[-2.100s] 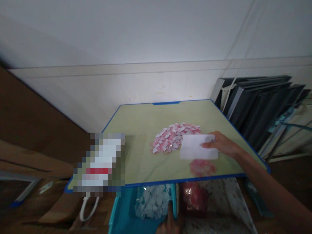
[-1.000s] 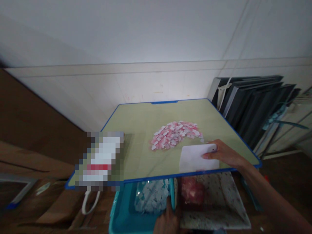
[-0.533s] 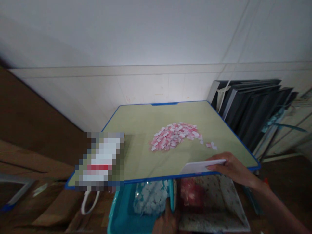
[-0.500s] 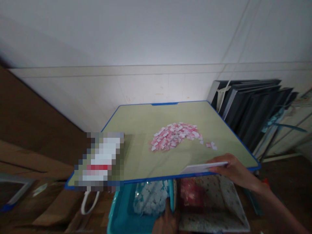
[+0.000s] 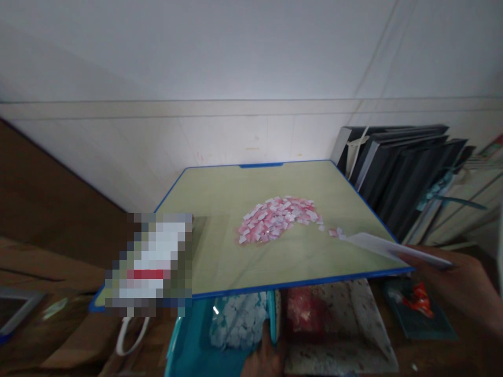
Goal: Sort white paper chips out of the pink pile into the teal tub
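My right hand (image 5: pixel 451 277), somewhat blurred, is closed round a thin white flat card (image 5: pixel 377 245). The card's far end reaches a few pink and white pieces (image 5: pixel 335 232) lying apart on the right side of the board. Left of them is a heap of small pink and white square pieces (image 5: pixel 275 220), resting on the pale green board (image 5: pixel 212 193) with a blue rim. Below the board's near edge, my left hand (image 5: pixel 265 358) grips the right rim of a teal basin (image 5: pixel 188 340), thumb on its inner side. White pieces (image 5: pixel 239 319) lie in the basin.
A blurred-out white and red item (image 5: pixel 157 256) sits at the board's left, above a white loop handle (image 5: pixel 131 340). Dark panels (image 5: pixel 404 162) lean by the wall at right. Under the board stands a speckled tray (image 5: pixel 341 335); a red item (image 5: pixel 420 299) lies to its right.
My right hand has carried the white card rightward, from the board's near edge to beside the stray pieces. My left hand stays at the basin rim. The view has shifted slightly.
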The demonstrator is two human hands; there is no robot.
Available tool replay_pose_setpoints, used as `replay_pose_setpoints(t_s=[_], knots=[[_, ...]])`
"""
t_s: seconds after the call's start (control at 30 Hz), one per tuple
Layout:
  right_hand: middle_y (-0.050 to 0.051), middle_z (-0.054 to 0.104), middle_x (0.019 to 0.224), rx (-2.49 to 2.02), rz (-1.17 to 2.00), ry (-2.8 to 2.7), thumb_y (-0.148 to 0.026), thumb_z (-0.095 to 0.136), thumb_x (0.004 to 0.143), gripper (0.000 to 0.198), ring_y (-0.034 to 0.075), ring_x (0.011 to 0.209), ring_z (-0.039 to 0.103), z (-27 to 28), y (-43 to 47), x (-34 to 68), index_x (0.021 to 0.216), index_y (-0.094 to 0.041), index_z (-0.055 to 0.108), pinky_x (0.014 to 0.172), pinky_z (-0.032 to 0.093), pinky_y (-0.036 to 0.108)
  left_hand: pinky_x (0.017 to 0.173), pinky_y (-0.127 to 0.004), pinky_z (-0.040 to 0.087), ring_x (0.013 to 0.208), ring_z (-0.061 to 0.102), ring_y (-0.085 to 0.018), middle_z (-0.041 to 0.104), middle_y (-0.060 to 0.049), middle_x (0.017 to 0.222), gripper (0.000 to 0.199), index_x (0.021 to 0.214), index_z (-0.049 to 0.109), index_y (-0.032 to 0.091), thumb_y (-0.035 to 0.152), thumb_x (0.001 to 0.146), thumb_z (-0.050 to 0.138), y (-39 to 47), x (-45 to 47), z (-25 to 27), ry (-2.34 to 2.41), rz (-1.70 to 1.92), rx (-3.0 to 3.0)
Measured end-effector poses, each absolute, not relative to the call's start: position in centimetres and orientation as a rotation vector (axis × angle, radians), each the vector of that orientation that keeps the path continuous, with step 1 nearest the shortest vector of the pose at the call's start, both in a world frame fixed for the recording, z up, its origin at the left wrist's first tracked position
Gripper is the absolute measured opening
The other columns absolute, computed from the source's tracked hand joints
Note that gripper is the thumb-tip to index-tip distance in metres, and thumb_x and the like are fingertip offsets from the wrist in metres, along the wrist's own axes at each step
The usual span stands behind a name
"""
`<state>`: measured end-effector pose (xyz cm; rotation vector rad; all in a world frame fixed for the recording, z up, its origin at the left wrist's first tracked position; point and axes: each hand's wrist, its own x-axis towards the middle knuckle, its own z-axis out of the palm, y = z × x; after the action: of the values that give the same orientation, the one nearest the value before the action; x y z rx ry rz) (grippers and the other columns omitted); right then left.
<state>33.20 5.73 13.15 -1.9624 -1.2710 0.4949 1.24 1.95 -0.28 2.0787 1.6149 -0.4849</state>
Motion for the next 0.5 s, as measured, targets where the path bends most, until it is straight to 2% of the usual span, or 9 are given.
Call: replay_pose_setpoints(t_s=[0.1,0.2,0.3,0.5], knots=[[0.006,0.071,0.081,-1.989,0.463,-1.293,-0.038,0.062,0.067,0.018,0.029,0.075,0.065,12.8,6.0,33.2,0.076,-0.025,0.071,0.063,0.052,0.034,0.072,-0.04,0.05,0.086,0.061,-0.029,0.036,-0.017,0.134,0.063,0.124,0.035,0.04,0.045,0.066,0.058,2.0,1.1,-0.3,1.61,-0.461,2.061],[0.008,0.071,0.077,-1.993,0.419,-1.357,-0.037,0.06,0.068,0.022,0.029,0.071,0.065,12.8,6.5,32.4,0.076,-0.022,0.072,0.057,0.052,0.033,0.07,-0.039,0.051,0.088,0.061,-0.028,0.036,-0.017,0.135,0.053,0.122,0.039,0.038,0.031,0.072,0.055,2.0,1.1,0.0,1.59,-0.527,2.078],[0.007,0.071,0.072,-1.927,0.385,-1.5,-0.038,0.06,0.065,0.023,0.028,0.064,0.065,13.1,7.0,31.5,0.073,-0.021,0.073,0.055,0.052,0.033,0.067,-0.039,0.051,0.087,0.061,-0.026,0.035,-0.016,0.135,0.058,0.125,0.034,0.039,0.015,0.074,0.048,2.1,1.2,0.2,1.587,-0.579,2.096],[0.006,0.071,0.078,-1.919,0.219,-1.471,-0.045,0.058,0.066,0.033,0.028,0.073,0.066,12.6,8.7,31.2,0.077,-0.017,0.072,0.064,0.052,0.033,0.069,-0.038,0.051,0.089,0.06,-0.026,0.036,-0.015,0.135,0.062,0.126,0.033,0.039,0.009,0.072,0.045,2.1,1.3,0.4,1.609,-0.555,2.114]])
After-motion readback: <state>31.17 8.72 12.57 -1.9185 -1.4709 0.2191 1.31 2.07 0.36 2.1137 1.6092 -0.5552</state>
